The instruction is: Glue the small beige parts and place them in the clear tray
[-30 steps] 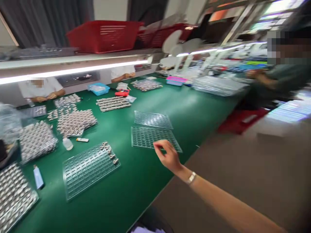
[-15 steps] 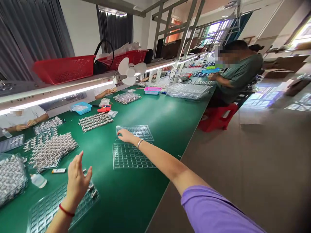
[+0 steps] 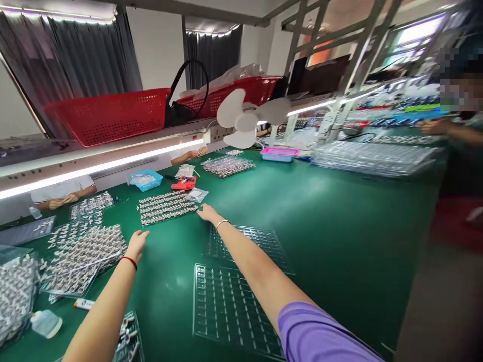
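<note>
Both my arms reach far across a green table (image 3: 339,221). My right hand (image 3: 206,212) lies with fingers stretched toward the near right corner of a clear tray filled with small metal parts (image 3: 166,207), touching or almost touching it. My left hand (image 3: 137,243) hovers open above the green surface just short of that tray's left end. Under my right forearm lie two empty clear grid trays (image 3: 230,306), one behind the other.
Several more filled part trays (image 3: 85,251) crowd the left. A small bottle (image 3: 46,323) and a tube (image 3: 83,303) lie near the front left. Across the table sit other people's hands (image 3: 62,201). Red baskets (image 3: 109,115) and a white fan (image 3: 245,118) stand on the shelf. A stack of clear trays (image 3: 370,158) lies at the right.
My view swung left and I leaned forward. My right hand left the empty grid trays and reached on to the filled tray. My left hand came into view and stretched forward too.
</note>
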Motion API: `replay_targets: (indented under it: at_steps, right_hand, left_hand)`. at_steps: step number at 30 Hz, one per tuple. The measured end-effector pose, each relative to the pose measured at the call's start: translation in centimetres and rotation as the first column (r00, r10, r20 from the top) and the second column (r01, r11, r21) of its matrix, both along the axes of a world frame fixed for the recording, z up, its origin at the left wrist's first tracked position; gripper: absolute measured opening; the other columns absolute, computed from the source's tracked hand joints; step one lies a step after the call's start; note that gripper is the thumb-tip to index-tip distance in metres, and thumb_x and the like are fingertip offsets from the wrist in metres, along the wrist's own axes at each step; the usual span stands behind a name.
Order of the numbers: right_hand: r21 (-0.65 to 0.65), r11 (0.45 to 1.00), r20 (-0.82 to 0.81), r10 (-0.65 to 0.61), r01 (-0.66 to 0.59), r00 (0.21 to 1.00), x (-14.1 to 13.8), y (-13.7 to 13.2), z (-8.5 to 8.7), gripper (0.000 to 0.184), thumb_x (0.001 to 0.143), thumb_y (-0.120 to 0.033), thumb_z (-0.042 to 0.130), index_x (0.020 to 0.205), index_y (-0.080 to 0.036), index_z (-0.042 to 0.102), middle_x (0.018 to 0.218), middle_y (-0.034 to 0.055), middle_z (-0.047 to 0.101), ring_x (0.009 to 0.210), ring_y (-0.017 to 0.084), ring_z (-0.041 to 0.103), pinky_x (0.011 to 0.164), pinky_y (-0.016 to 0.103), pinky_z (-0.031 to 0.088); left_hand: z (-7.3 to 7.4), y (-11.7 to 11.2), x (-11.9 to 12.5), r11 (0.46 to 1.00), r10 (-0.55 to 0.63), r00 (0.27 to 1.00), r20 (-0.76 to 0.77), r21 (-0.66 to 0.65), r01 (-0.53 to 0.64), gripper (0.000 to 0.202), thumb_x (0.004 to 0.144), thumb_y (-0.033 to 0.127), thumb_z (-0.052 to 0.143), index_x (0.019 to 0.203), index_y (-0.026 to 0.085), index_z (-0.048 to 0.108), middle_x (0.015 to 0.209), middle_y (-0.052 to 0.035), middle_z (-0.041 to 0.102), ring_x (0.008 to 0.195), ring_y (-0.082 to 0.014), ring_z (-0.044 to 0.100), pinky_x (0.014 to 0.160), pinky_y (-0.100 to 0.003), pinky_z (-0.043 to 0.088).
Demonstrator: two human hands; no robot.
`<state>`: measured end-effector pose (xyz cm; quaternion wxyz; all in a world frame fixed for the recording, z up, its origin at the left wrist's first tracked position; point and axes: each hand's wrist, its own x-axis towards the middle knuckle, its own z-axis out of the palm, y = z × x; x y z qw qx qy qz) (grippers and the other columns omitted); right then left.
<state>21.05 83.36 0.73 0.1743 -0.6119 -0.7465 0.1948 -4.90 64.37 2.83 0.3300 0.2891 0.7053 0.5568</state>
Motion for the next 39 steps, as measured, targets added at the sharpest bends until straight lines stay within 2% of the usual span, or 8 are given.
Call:
replay_targets:
  at_steps: [5,12,18,23,30,35,39]
  right_hand:
    - [-0.029,1.0,-0.056,-0.006,0.004,0.998,-1.9,2.5,-1.1,0.035,0.095,-0.036,0.059,0.125,-0.017,0.057,0.126,0.0095,0.06,0.107,0.023,0.063,0.09,0.044,0.055]
    - [-0.041,0.999,-0.089,-0.005,0.001,0.996,-3.8,3.9,-2.3,0.036,0.095,-0.036,0.06,0.125,-0.016,0.057,0.126,0.0096,0.06,0.108,0.023,0.063,0.09,0.045,0.055]
    - [-0.091,0.995,-0.136,-0.046,0.034,0.99,-3.7,3.7,-2.2,0.035,0.095,-0.036,0.059,0.125,-0.017,0.057,0.126,0.0096,0.06,0.108,0.023,0.063,0.09,0.044,0.055]
    - [-0.119,0.993,-0.192,-0.045,0.023,0.98,-2.9,2.9,-1.8,0.035,0.096,-0.036,0.059,0.125,-0.017,0.057,0.125,0.0095,0.06,0.107,0.022,0.063,0.09,0.044,0.055]
    - [-0.157,0.987,-0.239,-0.071,0.033,0.968,-2.2,2.1,-1.6,0.034,0.096,-0.035,0.059,0.124,-0.017,0.058,0.125,0.0094,0.06,0.106,0.022,0.063,0.09,0.043,0.055]
    - [-0.195,0.977,-0.268,-0.141,0.089,0.953,-1.8,2.8,-1.0,0.034,0.096,-0.035,0.059,0.124,-0.017,0.058,0.126,0.0097,0.06,0.107,0.022,0.063,0.09,0.044,0.055]
    - [-0.204,0.974,-0.338,-0.166,0.1,0.926,-1.2,3.1,-0.7,0.034,0.095,-0.035,0.059,0.124,-0.017,0.058,0.125,0.0099,0.06,0.107,0.022,0.063,0.09,0.043,0.055]
  left_hand:
    - [-1.0,4.2,-1.2,0.993,0.096,0.995,-0.012,-0.071,-0.097,0.039,0.092,0.036,0.062,0.126,0.018,0.056,0.128,-0.0105,0.059,0.109,-0.0248,0.061,0.089,-0.046,0.054]
    - [-2.1,6.2,-2.0,0.989,0.134,0.99,0.049,-0.071,-0.13,0.039,0.092,0.036,0.061,0.126,0.018,0.057,0.127,-0.0105,0.059,0.108,-0.0242,0.061,0.089,-0.046,0.054]
    - [-2.1,5.7,-2.0,0.988,0.142,0.984,0.106,-0.069,-0.135,0.039,0.093,0.036,0.061,0.126,0.018,0.056,0.128,-0.0107,0.059,0.108,-0.0244,0.061,0.09,-0.046,0.054]
    - [-1.2,5.2,-2.3,0.987,0.145,0.982,0.121,-0.08,-0.136,0.038,0.093,0.036,0.061,0.126,0.018,0.057,0.128,-0.0105,0.059,0.108,-0.0241,0.061,0.089,-0.046,0.054]
    - [0.0,5.8,-1.7,0.981,0.162,0.983,0.083,-0.118,-0.152,0.038,0.093,0.036,0.061,0.126,0.018,0.057,0.128,-0.0106,0.058,0.108,-0.0242,0.061,0.089,-0.046,0.054]
    - [-0.2,5.9,-0.9,0.96,0.206,0.977,0.048,-0.201,-0.193,0.039,0.092,0.036,0.061,0.126,0.017,0.056,0.127,-0.0106,0.059,0.107,-0.0243,0.062,0.088,-0.046,0.054]
    - [-0.6,4.9,-0.6,0.948,0.215,0.976,0.039,-0.25,-0.199,0.037,0.093,0.036,0.061,0.125,0.019,0.057,0.126,-0.0102,0.059,0.107,-0.0238,0.062,0.089,-0.045,0.054]
